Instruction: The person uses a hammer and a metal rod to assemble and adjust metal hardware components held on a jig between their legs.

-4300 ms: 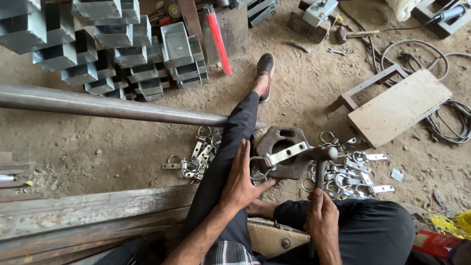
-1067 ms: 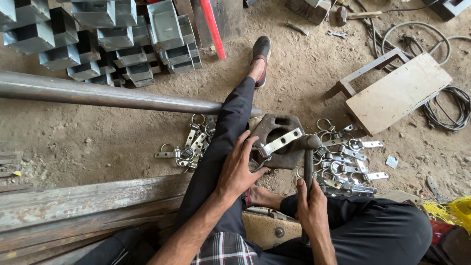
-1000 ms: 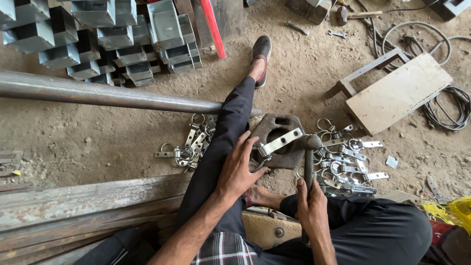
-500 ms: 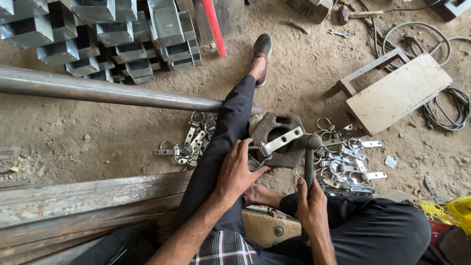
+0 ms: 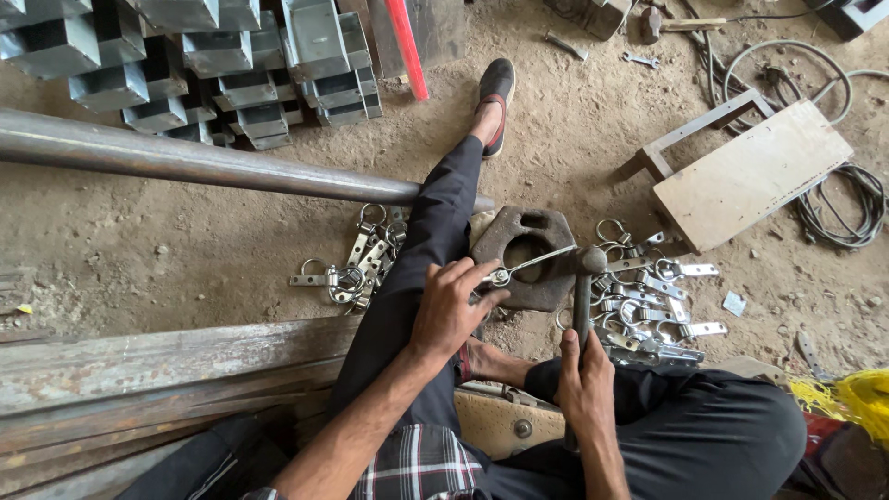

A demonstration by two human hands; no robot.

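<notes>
Ground: dirt floor (image 5: 185, 241) of a workshop, with a long steel pipe (image 5: 185, 162) lying across it and stacked metal channels (image 5: 231, 65) behind.
Seat: person sits on the ground, one leg stretched out over the pipe's end.
Block: heavy rusty iron block (image 5: 519, 243) with a hole, lying on the dirt beside the leg.
Left hand: left hand (image 5: 446, 310) closed around one end of a thin metal strap (image 5: 532, 267), pinning it flat across the block.
Right hand: right hand (image 5: 585, 381) wrapped tight on the handle of a hammer (image 5: 583, 278), whose head sits on the strap's far end.
Handling: strap looks light, stiff and springy, likely slippery; best held at the looped end, away from the hammer head.
Left pile: finished-looking clips (image 5: 356, 268) left of the leg.
Right pile: more clips (image 5: 648, 301) right of the block.
Beyond: wooden board (image 5: 755, 171), coiled cable (image 5: 838, 208).
</notes>
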